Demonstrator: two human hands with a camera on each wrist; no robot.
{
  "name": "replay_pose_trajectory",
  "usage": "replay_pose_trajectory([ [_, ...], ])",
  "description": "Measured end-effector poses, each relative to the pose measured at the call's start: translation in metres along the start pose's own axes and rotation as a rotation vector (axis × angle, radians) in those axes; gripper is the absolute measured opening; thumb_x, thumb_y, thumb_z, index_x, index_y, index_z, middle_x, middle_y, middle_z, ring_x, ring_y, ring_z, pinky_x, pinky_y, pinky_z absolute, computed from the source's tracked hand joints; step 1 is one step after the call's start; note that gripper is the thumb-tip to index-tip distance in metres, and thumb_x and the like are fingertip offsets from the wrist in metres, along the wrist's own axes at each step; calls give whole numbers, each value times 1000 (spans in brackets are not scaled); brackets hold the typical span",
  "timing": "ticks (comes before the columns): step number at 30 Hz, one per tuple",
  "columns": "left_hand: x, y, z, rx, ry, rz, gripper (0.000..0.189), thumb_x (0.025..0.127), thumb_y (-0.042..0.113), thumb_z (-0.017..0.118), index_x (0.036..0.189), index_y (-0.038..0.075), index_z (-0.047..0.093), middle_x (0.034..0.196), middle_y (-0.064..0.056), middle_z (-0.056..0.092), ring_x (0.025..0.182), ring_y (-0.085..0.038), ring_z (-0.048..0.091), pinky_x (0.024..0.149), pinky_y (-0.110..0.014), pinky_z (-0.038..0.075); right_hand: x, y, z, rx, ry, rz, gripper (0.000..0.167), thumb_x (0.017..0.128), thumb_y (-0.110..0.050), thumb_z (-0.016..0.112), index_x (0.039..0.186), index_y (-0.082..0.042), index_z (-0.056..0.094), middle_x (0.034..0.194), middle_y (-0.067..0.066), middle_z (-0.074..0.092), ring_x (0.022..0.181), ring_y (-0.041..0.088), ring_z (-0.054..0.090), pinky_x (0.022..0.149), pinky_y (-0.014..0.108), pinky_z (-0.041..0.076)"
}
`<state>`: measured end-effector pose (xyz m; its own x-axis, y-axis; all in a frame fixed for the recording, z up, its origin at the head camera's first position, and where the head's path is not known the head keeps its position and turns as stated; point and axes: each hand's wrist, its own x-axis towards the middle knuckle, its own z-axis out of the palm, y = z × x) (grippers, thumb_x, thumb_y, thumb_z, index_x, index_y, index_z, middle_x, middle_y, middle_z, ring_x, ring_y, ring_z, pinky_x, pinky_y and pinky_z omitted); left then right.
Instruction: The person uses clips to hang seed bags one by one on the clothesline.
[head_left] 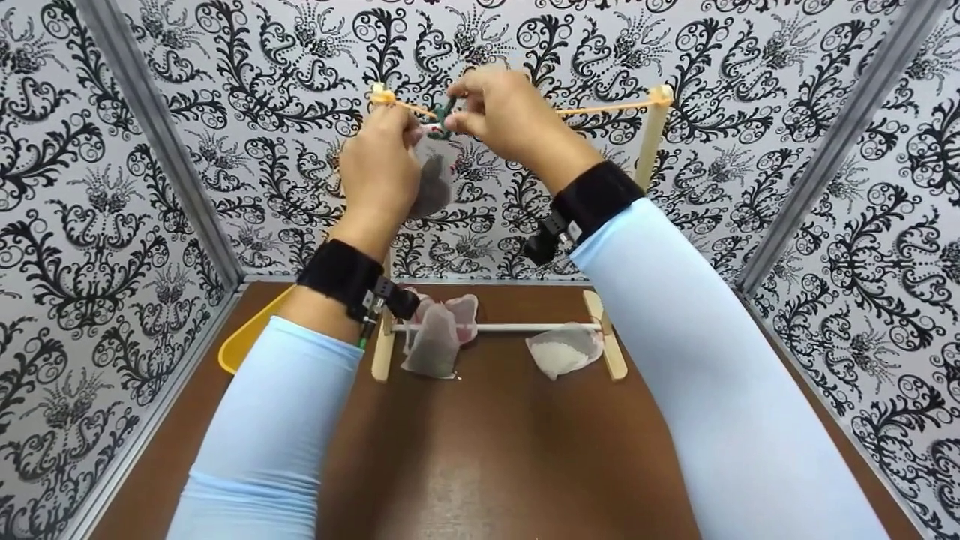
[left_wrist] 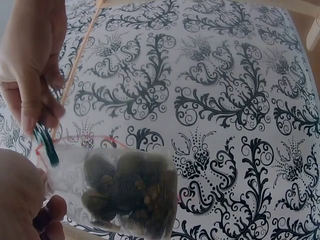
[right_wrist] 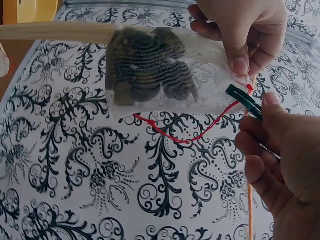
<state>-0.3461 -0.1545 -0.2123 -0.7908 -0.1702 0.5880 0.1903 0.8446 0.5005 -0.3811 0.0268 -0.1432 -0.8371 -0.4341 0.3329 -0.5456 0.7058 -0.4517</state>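
Observation:
A sheer mesh bag (head_left: 433,184) of dark, rounded lumps hangs beside an orange cord (head_left: 615,109) strung between two wooden posts. My left hand (head_left: 380,165) pinches the bag's gathered top close to the cord's left end. With thumb and fingers, my right hand (head_left: 510,112) holds a dark green clip (right_wrist: 245,102), its tip over the bag's top edge in the right wrist view. A red drawstring (right_wrist: 185,142) loops loosely off the bag. In the left wrist view the bag (left_wrist: 132,185) also shows small yellowish bits among the lumps.
A white rod (head_left: 510,327) joins the stand's wooden feet. Mesh bags (head_left: 433,349) lie against its left end, and a bag with white contents (head_left: 559,354) lies at its right. A yellow container (head_left: 251,330) stands behind my left forearm. Patterned walls enclose the brown table (head_left: 480,465).

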Motion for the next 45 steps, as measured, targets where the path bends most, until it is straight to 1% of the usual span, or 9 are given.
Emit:
replay_pose_trajectory([
  [3, -3, -4, 4, 9, 4, 13, 17, 115, 24, 68, 123, 13, 76, 124, -7, 77, 103, -31, 75, 92, -46, 64, -2, 6, 3, -40, -36, -30, 55, 107, -37, 78, 157, -18, 65, 121, 2, 81, 98, 12, 72, 90, 25, 63],
  [9, -13, -10, 15, -16, -32, 6, 18, 113, 23, 71, 125, 12, 78, 125, -6, 78, 106, -29, 76, 95, -43, 65, -16, 18, 11, 4, -10, -68, 56, 107, -38, 78, 157, -18, 65, 117, 2, 80, 97, 12, 72, 88, 23, 64],
  [18, -31, -28, 36, -96, -44, -23, 17, 112, 25, 73, 123, 14, 79, 124, -6, 77, 109, -29, 75, 97, -43, 65, -61, 56, 25, 132, 152, -211, 35, 110, -33, 76, 136, -9, 77, 115, 7, 83, 97, 15, 75, 92, 27, 64],
  [21, -39, -35, 43, -141, -25, -24, 19, 112, 27, 73, 124, 14, 79, 126, -6, 77, 113, -31, 75, 99, -46, 64, -83, 72, 29, 178, 189, -172, 33, 111, -32, 74, 134, -9, 78, 116, 8, 84, 98, 19, 75, 89, 25, 63],
  [26, -59, -47, 52, -230, 61, -18, 24, 109, 23, 76, 130, 12, 80, 123, -9, 78, 112, -33, 75, 98, -48, 62, -117, 101, 43, 214, 213, -92, 35, 113, -32, 71, 137, -8, 76, 123, 10, 83, 103, 26, 77, 87, 16, 60],
  [31, -92, -56, 60, -302, 108, -38, 24, 108, 21, 76, 128, 8, 79, 118, -11, 77, 102, -32, 74, 92, -46, 64, -148, 139, 65, 246, 250, -91, 31, 111, -25, 74, 134, -4, 78, 123, 15, 83, 98, 25, 75, 82, 14, 60],
  [35, -118, -66, 70, -318, 107, -51, 24, 107, 19, 77, 126, 5, 79, 120, -15, 78, 107, -35, 74, 98, -49, 63, -172, 175, 80, 206, 262, -51, 28, 108, -22, 78, 129, -3, 81, 119, 16, 84, 93, 26, 76, 81, 22, 63],
  [40, -138, -81, 78, -305, 25, -101, 25, 108, 22, 77, 126, 6, 79, 123, -15, 78, 108, -36, 75, 97, -50, 65, -198, 223, 94, 126, 109, 145, 27, 110, -31, 77, 117, -5, 82, 109, 15, 83, 94, 28, 76, 84, 36, 65],
  [45, -141, -106, 72, -220, -164, -202, 27, 110, 28, 73, 129, 11, 80, 124, -11, 80, 102, -33, 78, 86, -48, 67, -225, 277, 105, 89, -62, 326, 24, 108, -31, 79, 105, -7, 82, 103, 13, 83, 87, 24, 73, 79, 35, 62],
])
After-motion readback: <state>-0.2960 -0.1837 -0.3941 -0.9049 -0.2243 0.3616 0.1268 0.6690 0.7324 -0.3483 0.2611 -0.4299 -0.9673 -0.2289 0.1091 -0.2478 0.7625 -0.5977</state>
